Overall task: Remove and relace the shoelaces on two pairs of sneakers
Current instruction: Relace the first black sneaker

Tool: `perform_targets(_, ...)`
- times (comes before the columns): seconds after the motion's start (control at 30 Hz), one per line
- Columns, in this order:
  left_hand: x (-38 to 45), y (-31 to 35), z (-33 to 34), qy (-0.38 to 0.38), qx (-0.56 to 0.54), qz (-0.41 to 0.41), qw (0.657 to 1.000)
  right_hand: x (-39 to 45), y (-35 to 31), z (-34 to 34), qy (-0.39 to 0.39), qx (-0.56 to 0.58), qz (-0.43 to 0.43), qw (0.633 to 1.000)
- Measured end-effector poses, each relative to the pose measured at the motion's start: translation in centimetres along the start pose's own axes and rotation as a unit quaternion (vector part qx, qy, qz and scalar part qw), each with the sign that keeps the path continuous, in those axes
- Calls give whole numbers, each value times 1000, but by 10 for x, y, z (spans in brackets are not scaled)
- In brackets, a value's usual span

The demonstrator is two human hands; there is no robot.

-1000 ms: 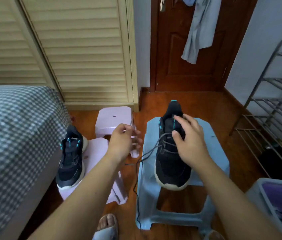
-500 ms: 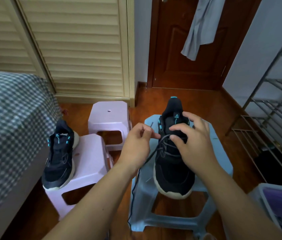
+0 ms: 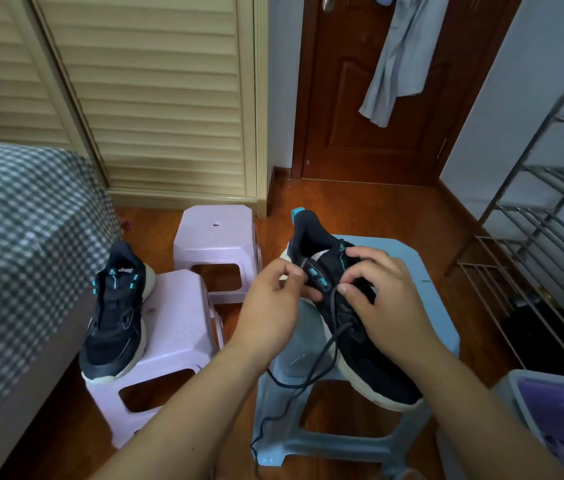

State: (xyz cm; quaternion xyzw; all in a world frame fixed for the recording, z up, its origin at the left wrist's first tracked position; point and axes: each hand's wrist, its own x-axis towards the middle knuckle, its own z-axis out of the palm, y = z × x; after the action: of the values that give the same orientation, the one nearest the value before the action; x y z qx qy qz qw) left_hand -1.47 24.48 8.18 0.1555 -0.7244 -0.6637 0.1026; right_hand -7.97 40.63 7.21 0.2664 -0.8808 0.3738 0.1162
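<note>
Blue stool (image 3: 422,268) bears sneaker (image 3: 360,344); left hand (image 3: 273,306) pinches lace tip (image 3: 303,264); right hand (image 3: 387,299) grips tongue.

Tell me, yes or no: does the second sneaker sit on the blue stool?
No, the second sneaker rests on a pink stool beside the bed.

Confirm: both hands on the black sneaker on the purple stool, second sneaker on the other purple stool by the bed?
Not quite. In the head view the left hand and right hand work the sneaker on the blue stool; the second sneaker sits on a purple stool.
</note>
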Motion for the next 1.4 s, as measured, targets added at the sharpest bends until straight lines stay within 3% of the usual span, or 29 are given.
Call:
perform_targets(0.17, -2, -10, 2, 40, 47, 62, 996, -2, -3, 7, 36, 4, 25, 999)
perform_targets(0.5, -6, -2, 9, 9, 42, 37, 998, 1, -1, 15, 113, -42, -26, 992)
perform_targets(0.63, 0, -5, 5, 42, 39, 5, 998, 2, -3, 21, 121, -63, -27, 990)
perform_targets(0.9, -5, -11, 5, 11, 83, 20, 996, 2, -3, 22, 112, -42, -6, 993)
perform_targets(1.1, -6, -12, 14, 58, 56, 20, 997, 1, -3, 23, 110, -39, -10, 993)
perform_targets(1.3, -13, -12, 30, 111, -87, -29, 990, 1, -3, 23, 109, -37, -5, 993)
perform_targets(1.4, -13, -13, 37, 124, -104, -31, 986, 2, -2, 25, 114, -33, -6, 993)
